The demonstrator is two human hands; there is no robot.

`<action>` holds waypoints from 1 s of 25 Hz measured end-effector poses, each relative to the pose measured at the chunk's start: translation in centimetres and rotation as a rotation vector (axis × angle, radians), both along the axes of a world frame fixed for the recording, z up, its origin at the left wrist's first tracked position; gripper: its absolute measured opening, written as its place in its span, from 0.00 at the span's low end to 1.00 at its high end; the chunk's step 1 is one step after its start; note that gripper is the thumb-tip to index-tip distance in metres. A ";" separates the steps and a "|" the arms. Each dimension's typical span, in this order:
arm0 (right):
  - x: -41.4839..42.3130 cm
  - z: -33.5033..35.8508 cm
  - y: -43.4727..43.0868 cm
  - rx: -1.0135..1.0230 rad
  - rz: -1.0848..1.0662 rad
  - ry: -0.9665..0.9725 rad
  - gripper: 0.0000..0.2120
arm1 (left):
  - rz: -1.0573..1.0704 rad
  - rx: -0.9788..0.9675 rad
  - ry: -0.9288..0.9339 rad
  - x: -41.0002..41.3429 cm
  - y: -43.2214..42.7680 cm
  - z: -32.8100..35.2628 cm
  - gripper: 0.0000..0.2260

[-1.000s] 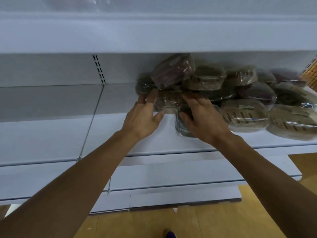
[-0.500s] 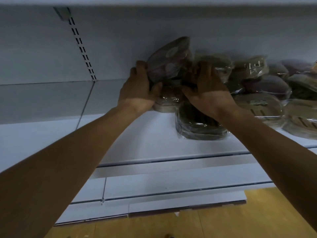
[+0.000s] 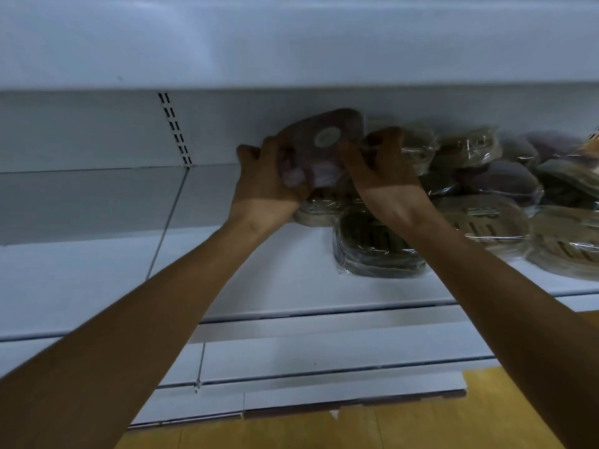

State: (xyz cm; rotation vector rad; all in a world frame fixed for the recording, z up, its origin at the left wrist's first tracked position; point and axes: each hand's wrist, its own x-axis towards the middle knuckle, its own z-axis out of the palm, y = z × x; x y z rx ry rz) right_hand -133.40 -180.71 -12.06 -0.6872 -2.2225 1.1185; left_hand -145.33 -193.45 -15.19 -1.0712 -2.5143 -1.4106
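A purple plastic-wrapped dish [image 3: 327,140] with a round pale label is tilted up at the back of a white shelf [image 3: 259,270], on top of other wrapped dishes. My left hand [image 3: 265,183] grips its left side with curled fingers. My right hand [image 3: 382,170] grips its right side, thumb on the front. Below my hands lie a tan wrapped dish [image 3: 319,210] and a dark wrapped dish [image 3: 376,251] nearer the shelf's front.
A pile of several wrapped tan and purple dishes [image 3: 492,196] fills the shelf to the right. The shelf above [image 3: 291,43] overhangs close over the hands. A slotted upright [image 3: 175,131] runs down the back panel. Lower shelves and yellow floor [image 3: 421,426] lie below.
Both hands have gone from resting on the pile to closing round the purple dish, which is now tipped up between them. The camera has dropped slightly.
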 end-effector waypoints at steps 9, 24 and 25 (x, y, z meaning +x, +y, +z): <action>5.9 -0.5 -6.3 -0.292 0.091 0.010 0.16 | -0.025 0.215 -0.369 8.1 -9.5 0.8 0.26; 10.0 0.5 -12.8 -0.512 0.248 -0.014 0.21 | -0.217 0.364 -0.798 10.3 -17.1 2.3 0.28; 9.9 0.6 -12.9 -0.554 0.241 -0.025 0.22 | -0.248 0.379 -0.834 10.1 -17.5 2.3 0.31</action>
